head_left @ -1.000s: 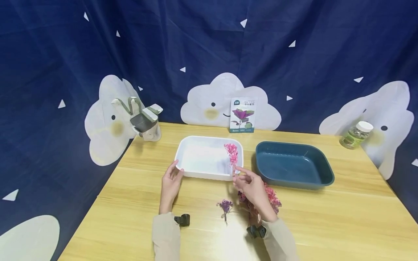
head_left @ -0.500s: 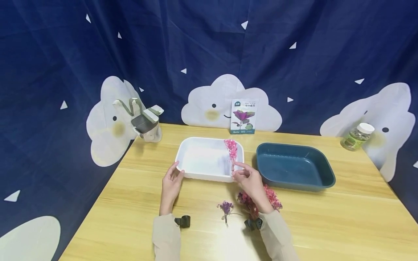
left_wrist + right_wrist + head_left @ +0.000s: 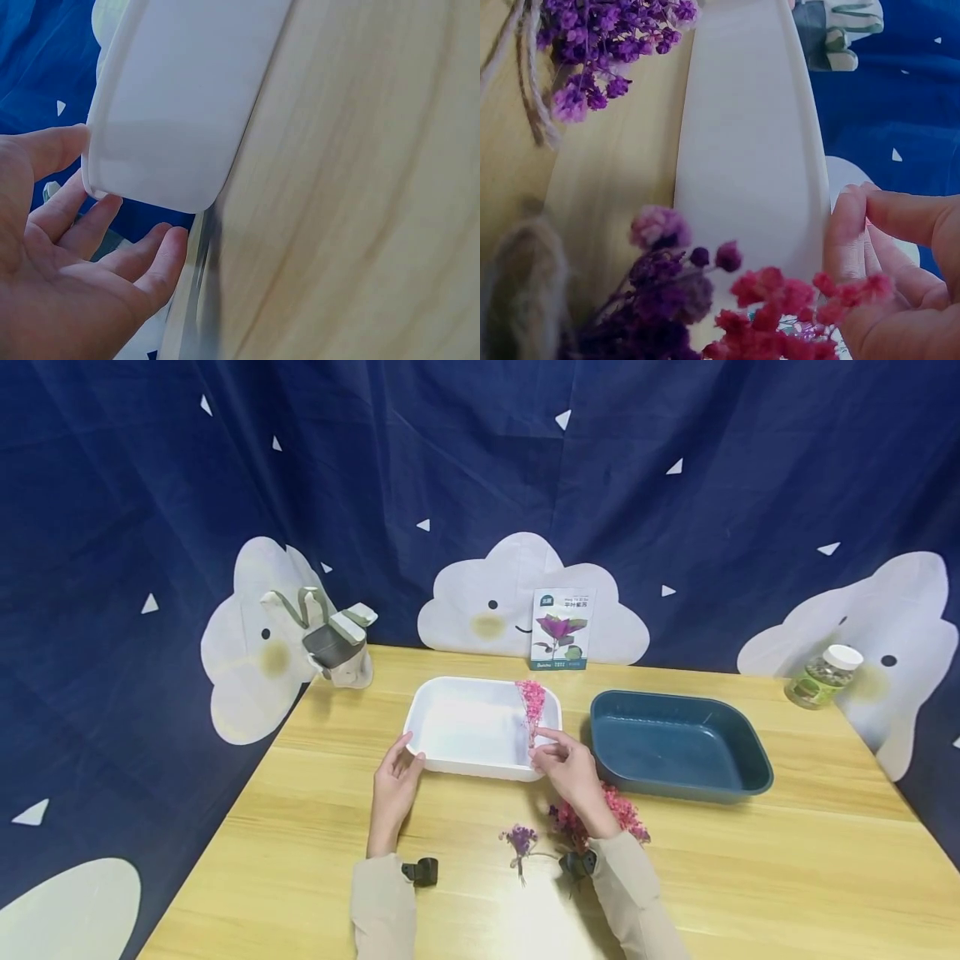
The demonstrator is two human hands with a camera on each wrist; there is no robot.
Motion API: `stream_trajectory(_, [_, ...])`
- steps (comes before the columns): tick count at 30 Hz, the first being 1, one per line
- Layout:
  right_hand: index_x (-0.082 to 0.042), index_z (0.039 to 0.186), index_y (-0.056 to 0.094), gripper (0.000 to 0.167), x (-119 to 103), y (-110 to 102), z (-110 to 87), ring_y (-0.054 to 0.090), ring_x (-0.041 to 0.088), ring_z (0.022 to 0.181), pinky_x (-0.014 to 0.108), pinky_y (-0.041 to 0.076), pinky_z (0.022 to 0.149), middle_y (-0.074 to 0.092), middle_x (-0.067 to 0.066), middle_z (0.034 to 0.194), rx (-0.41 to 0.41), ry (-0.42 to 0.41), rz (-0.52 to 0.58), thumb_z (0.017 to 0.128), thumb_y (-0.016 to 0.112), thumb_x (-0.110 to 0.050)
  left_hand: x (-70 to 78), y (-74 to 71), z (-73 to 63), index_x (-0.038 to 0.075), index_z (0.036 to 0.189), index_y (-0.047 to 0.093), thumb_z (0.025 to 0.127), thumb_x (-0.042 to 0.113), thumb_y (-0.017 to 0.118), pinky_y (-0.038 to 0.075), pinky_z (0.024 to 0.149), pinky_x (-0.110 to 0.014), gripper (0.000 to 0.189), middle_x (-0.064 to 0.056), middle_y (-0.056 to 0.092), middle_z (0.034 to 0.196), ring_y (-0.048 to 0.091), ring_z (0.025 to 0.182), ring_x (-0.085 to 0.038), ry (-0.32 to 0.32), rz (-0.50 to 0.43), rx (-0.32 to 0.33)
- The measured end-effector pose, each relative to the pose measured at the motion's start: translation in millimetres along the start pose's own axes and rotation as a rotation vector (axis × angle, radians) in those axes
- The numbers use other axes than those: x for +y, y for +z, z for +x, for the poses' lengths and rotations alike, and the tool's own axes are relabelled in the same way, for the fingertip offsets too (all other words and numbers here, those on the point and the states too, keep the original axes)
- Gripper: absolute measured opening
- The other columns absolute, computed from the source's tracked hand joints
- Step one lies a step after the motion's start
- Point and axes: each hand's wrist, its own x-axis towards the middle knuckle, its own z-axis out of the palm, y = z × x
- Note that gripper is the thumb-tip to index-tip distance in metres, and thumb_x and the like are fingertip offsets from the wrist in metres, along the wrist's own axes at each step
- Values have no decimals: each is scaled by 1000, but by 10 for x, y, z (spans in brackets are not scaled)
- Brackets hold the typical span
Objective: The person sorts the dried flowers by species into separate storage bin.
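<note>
A white tray (image 3: 480, 727) stands on the wooden table. My left hand (image 3: 393, 789) holds its near left corner, thumb on the rim and fingertips around the corner, as the left wrist view shows. My right hand (image 3: 572, 768) is over the tray's near right corner and pinches the stems of a pink dried flower sprig (image 3: 532, 702). The flower heads point away, over the tray's right end. Under my right forearm lies a bunch of pink and purple dried flowers (image 3: 626, 814), partly hidden. A small purple dried flower bunch (image 3: 520, 839) lies left of it.
A dark blue tray (image 3: 675, 743) stands right of the white one. Behind are a seed packet (image 3: 561, 631), a lidded jar (image 3: 823, 677) at the back right and a white planter-like figure (image 3: 341, 647) at the back left. A blue curtain (image 3: 480, 460) hangs behind.
My right hand moves slightly forward and left with the pink sprig, bringing its stems further over the tray. The left hand stays at its corner.
</note>
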Motion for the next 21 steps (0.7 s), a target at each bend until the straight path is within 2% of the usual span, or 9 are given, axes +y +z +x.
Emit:
stream_trajectory(9, [3, 123, 63, 38, -10, 11, 29, 63, 2, 63, 18, 56, 62, 72, 25, 97, -14, -12, 0, 86, 67, 3, -15, 8, 1, 2, 143, 44, 96, 7, 57, 26, 120, -47, 49, -19, 25, 160, 31, 144, -41, -1, 9, 9])
stream_trajectory(18, [5, 124, 62, 37, -37, 13, 16, 68, 13, 69, 22, 58, 64, 72, 25, 99, -27, -17, -1, 87, 65, 3, -19, 1, 3, 1, 144, 43, 96, 7, 57, 26, 121, -47, 49, -19, 25, 160, 30, 144, -41, 8, -1, 1])
stream_trajectory(21, [4, 124, 62, 38, -38, 12, 14, 68, 13, 70, 21, 57, 64, 72, 25, 99, -27, -11, -6, 86, 64, 4, -17, 3, 2, 1, 143, 43, 96, 7, 57, 26, 120, -47, 49, -19, 25, 160, 30, 144, -42, 11, 1, 0])
